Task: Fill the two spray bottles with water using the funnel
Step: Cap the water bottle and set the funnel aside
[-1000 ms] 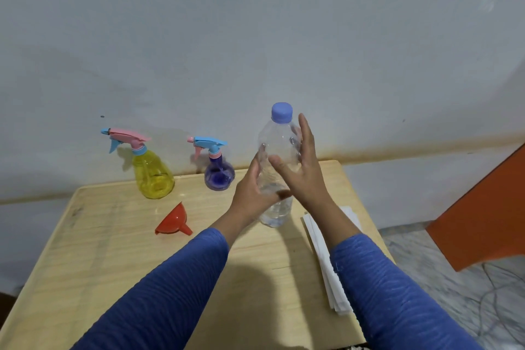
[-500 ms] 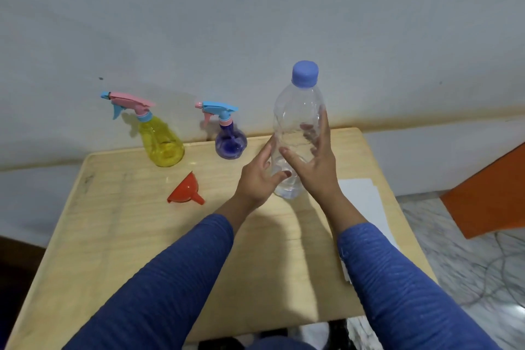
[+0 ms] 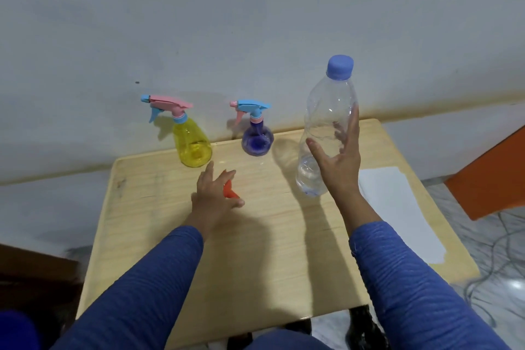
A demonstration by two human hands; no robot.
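Clear ribbed plastic bottle, capped.

A single wide-angle head camera looked forward and down from just above the person's arms, close over the tabletop. It faced the wall behind, with floor at the right edge. No second view shared the scene.

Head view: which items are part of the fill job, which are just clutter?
Job:
yellow spray bottle
purple spray bottle
red funnel, under the left hand
clear water bottle, capped, held by the right hand

Lying about:
white paper on the table
orange panel beside the table
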